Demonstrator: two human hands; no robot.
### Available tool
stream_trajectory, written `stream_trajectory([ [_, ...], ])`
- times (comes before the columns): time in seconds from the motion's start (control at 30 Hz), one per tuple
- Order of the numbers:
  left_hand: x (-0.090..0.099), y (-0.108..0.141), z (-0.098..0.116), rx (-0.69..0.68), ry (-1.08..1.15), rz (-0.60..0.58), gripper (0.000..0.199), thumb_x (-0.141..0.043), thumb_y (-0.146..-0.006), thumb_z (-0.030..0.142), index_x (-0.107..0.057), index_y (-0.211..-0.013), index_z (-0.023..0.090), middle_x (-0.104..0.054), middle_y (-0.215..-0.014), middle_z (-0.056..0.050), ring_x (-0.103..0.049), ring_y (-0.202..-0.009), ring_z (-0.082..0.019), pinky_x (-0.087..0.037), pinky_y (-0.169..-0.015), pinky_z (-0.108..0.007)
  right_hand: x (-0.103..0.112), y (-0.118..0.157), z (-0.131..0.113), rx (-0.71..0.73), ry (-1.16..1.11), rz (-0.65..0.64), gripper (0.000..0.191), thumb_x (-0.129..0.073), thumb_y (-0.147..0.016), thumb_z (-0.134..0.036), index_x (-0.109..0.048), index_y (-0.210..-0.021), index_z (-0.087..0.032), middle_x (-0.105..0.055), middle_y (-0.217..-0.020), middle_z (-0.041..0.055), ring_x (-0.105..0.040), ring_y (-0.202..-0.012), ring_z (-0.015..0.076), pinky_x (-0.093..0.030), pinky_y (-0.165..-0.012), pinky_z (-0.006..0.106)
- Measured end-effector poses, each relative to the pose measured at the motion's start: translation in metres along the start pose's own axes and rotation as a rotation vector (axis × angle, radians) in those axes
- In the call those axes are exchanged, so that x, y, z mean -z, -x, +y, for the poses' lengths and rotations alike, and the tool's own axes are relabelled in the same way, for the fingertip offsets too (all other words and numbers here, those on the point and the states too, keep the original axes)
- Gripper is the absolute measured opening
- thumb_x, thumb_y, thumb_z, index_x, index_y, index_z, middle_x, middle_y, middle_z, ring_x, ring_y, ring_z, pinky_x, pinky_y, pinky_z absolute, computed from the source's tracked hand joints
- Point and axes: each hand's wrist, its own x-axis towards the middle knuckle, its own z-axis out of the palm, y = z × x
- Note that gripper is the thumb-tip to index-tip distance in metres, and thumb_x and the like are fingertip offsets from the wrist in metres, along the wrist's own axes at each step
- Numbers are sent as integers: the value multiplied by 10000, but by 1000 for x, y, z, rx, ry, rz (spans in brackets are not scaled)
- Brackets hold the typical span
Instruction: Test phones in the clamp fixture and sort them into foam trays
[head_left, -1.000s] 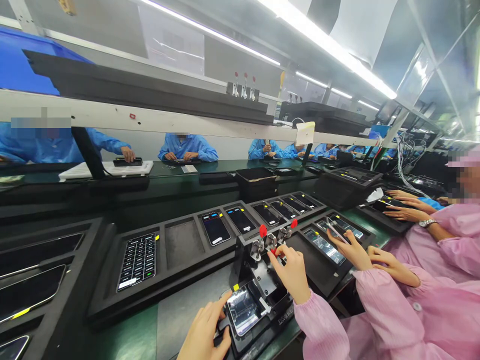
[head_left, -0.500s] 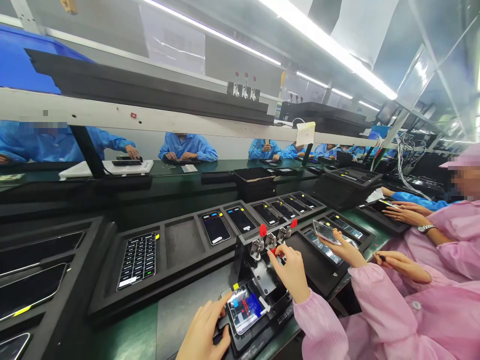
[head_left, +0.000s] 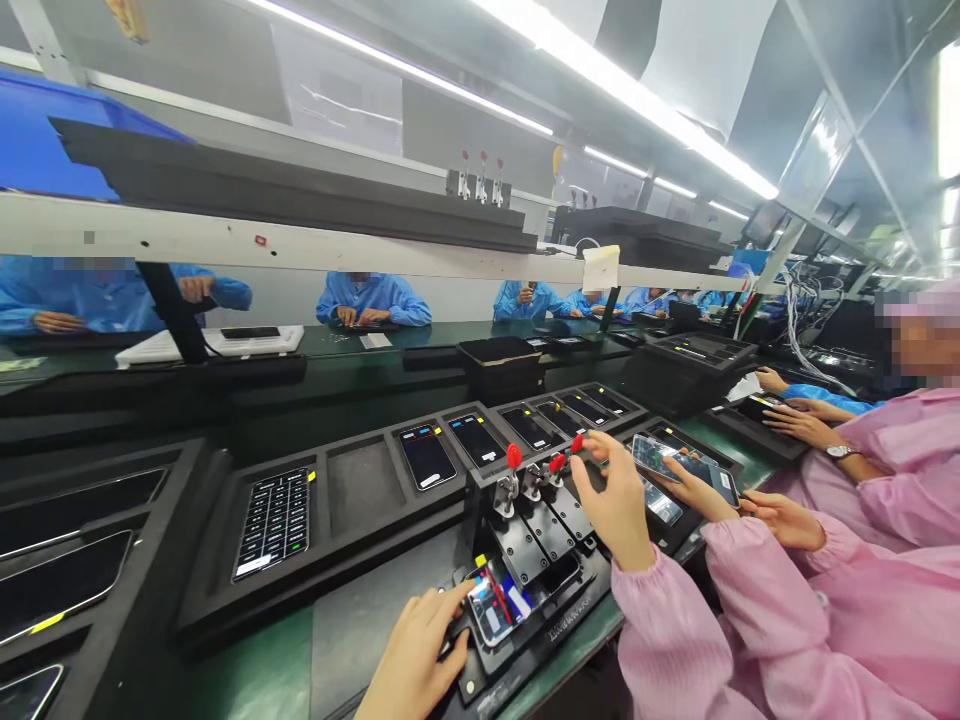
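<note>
A lit phone (head_left: 491, 607) lies in a black clamping fixture (head_left: 469, 535), its far part covered by metal plates (head_left: 551, 535). Yellow tape sticks to the phone's corner. My left hand (head_left: 420, 645) is at the near end, index fingertip on the phone's edge, thumb curled against the fixture's black end block. Three toggle clamps with red handles stand on top. My right hand (head_left: 619, 490) has thumb and index finger about the rightmost red handle (head_left: 577, 445); its other fingers are loosely bent. The left red handle (head_left: 514, 456) and middle red handle (head_left: 556, 463) are untouched.
A black foam tray (head_left: 202, 590) behind the fixture holds several phones; another tray (head_left: 82, 690) is at left. At right, a co-worker's hands (head_left: 701, 485) hold a phone (head_left: 716, 478) close to my right arm. A white shelf beam (head_left: 375, 245) crosses above.
My right hand has moved from the middle clamp handle to the rightmost one. Less of the fixture phone's screen shows beside the plates. The co-worker's phone has turned and is now at both hands.
</note>
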Motion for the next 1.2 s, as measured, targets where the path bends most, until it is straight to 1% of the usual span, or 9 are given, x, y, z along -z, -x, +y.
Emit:
stream_trajectory([
  [0.07,-2,-9,8,-10,-24,-20,479,-461,-791,120,-449,-1244,275,-635,-914,-20,-548,-840,-197,-403,-752,-322,-7,-15,6,61,19,-86,345,-471,-853,-353,-484,-1156,-190,-559,-1110,89,-526,-1002,198,-435,-872,365],
  [0.2,-5,-25,18,-27,-37,-54,477,-480,-753,108,-477,-1208,250,-637,-904,-20,-543,-838,-198,-386,-745,-322,-15,-27,14,113,-28,-184,282,-448,-878,-342,-564,-1076,-179,-603,-1003,71,-543,-961,179,-433,-894,354],
  [0.37,-8,-29,20,-23,-55,-57,514,-459,-731,85,-469,-1218,249,-615,-912,-20,-528,-854,-198,-380,-779,-332,-6,8,23,57,3,-6,256,-451,-881,-327,-641,-979,-186,-645,-956,69,-564,-929,187,-446,-866,368],
  [0.47,-12,-28,19,-28,-61,-61,532,-448,-727,78,-466,-1229,254,-598,-937,-25,-522,-879,-202,-376,-819,-350,-8,45,36,-8,101,9,279,-420,-896,-321,-647,-1029,-226,-647,-1028,67,-532,-1048,228,-362,-950,507],
  [0.57,-14,-29,19,-30,-59,-56,550,-446,-724,72,-460,-1241,257,-588,-950,-30,-519,-883,-201,-382,-819,-344,-17,70,49,-72,194,-200,309,-366,-912,-357,-592,-1121,-331,-561,-1214,52,-383,-1230,316,-243,-888,724],
  [0.67,-15,-28,19,-35,-78,-55,535,-445,-727,72,-484,-1225,263,-583,-957,-33,-517,-881,-201,-387,-814,-338,-24,73,57,-115,231,-319,316,-341,-911,-392,-589,-1107,-381,-391,-1375,43,-293,-1279,366,-248,-799,776],
  [0.77,-13,-27,19,-29,-64,-57,562,-445,-732,79,-443,-1261,268,-581,-960,-28,-517,-885,-200,-382,-830,-341,-23,69,56,-140,166,-268,314,-350,-910,-380,-598,-1101,-360,-371,-1388,41,-316,-1277,322,-264,-889,715],
  [0.93,-12,-24,17,-3,-15,-44,638,-442,-744,91,-318,-1346,263,-583,-1004,-35,-512,-917,-203,-377,-851,-348,-23,64,50,-130,-34,-123,276,-476,-858,-364,-618,-1040,-213,-606,-1092,82,-534,-1046,204,-429,-916,412],
  [1.2,-13,-20,17,20,39,-15,648,-452,-741,93,-316,-1348,275,-588,-980,-27,-518,-886,-196,-391,-839,-335,-36,57,52,-112,39,-126,221,-507,-822,-402,-605,-834,-203,-646,-862,46,-588,-825,189,-447,-773,338],
])
